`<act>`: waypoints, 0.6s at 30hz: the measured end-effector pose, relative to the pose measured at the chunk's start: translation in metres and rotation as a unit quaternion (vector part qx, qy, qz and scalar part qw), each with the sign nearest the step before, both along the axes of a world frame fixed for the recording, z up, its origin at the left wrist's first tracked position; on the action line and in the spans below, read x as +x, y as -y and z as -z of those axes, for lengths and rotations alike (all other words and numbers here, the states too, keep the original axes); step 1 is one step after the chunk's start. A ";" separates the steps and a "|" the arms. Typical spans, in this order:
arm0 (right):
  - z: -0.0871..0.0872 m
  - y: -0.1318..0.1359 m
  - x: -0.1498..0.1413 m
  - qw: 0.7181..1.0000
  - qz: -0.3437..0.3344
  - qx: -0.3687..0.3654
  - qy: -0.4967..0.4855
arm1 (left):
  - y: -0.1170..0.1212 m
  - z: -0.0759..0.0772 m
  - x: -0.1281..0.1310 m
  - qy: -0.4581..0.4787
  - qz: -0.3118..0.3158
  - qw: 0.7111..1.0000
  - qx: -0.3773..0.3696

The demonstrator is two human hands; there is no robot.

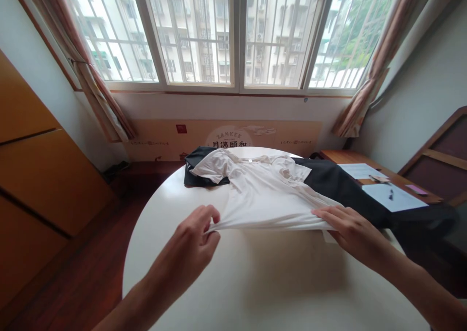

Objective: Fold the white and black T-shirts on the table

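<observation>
White shirt (260, 192) — stretched, both hands (199, 231) (348, 227) gripping

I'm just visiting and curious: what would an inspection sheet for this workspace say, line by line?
Surface: white table with a curved edge.
Job's things: white shirt, short-sleeved, wrinkled, its near edge stretched between both hands.
Clutter: dark bundle by the left sleeve; dark cloth to the right; papers on a wooden side desk.
Hands: left hand pinches one end; right hand grips the other.
Cables: nothing seen.
Surroundings: barred window, curtains, wooden cabinet.
</observation>
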State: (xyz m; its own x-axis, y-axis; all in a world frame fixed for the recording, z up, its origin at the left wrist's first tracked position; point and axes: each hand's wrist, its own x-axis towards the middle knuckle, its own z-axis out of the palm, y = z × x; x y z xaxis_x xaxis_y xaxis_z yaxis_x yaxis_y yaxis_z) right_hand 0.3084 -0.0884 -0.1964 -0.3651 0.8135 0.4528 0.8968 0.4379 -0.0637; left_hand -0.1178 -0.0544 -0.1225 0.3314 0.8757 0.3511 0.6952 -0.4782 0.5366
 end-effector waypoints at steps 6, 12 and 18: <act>-0.014 0.042 -0.011 0.987 0.046 0.138 -0.067 | 0.026 -0.027 -0.034 0.005 -0.105 0.988 0.115; -0.004 0.077 -0.011 0.994 0.089 0.021 -0.058 | 0.032 -0.002 -0.058 0.023 -0.176 0.972 0.153; 0.015 0.104 0.009 0.970 0.133 0.023 -0.204 | 0.041 0.032 -0.081 -0.036 0.020 0.999 -0.019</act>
State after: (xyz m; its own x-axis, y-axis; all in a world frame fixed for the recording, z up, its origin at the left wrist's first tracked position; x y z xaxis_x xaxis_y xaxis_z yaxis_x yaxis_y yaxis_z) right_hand 0.3173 -0.1928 -0.2116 0.0717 0.8300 0.5531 0.8820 0.2061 -0.4237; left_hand -0.1986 -0.0957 -0.1548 0.3900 0.8733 0.2920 0.7130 -0.4871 0.5043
